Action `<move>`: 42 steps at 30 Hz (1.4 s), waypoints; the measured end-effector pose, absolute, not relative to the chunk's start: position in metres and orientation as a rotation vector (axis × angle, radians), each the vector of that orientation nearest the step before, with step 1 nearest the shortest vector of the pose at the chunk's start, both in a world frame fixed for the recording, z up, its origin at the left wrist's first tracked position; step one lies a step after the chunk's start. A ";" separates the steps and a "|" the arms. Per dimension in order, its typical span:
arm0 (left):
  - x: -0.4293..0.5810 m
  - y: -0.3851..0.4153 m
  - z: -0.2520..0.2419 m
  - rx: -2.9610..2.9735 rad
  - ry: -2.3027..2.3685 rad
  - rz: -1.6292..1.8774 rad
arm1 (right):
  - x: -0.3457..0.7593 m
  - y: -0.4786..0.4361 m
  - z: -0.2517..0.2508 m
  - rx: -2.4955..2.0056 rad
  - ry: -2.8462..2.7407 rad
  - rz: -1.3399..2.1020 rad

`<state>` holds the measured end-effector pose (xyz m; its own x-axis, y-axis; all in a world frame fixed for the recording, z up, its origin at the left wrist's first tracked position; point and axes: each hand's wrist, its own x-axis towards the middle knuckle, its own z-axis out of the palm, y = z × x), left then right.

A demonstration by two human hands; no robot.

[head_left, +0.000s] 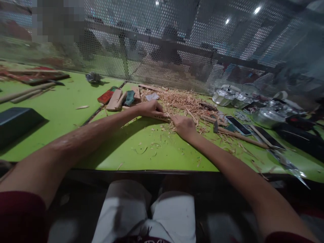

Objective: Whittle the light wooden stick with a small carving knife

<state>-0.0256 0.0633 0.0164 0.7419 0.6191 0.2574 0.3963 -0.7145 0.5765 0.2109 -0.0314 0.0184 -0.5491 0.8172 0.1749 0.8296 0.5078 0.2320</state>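
Over the green table point(164, 155), my left hand point(152, 108) is closed around a thin light piece of wood point(161, 118), with dark marks along its side. My right hand point(184, 126) is closed too, its fingertips meeting the wood's right end beside my left fingers. What sits between the right fingers is too small to make out. Wood shavings point(187, 103) are heaped just behind both hands, and finer curls lie in front. Left of my left hand stand small wooden blocks point(115, 99) and a red block point(105, 97).
To the right lie a hammer point(238, 135), a phone point(238, 125) and a pointed metal blade point(288, 163). Shiny metal pots point(268, 114) stand behind them. A dark box point(19, 123) and wooden sticks point(30, 91) are at left. A perforated metal screen point(157, 50) closes the back.
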 end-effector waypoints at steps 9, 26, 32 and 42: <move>-0.026 0.065 0.015 2.461 0.773 0.621 | 0.216 -0.032 0.018 -1.580 -2.691 -0.447; -0.026 0.063 0.014 2.446 0.803 0.594 | 0.215 -0.029 0.014 -1.390 -2.683 -0.496; -0.027 0.063 0.016 2.441 0.786 0.601 | 0.219 -0.029 0.014 -1.408 -2.677 -0.449; -0.027 0.063 0.017 2.442 0.801 0.574 | 0.228 -0.025 0.011 -1.438 -2.658 -0.434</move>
<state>-0.0266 0.0630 0.0171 0.7376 0.6345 0.2310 0.4223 -0.7005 0.5753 0.2275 -0.0247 0.0110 -0.5532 0.8061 0.2103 0.8311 0.5167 0.2056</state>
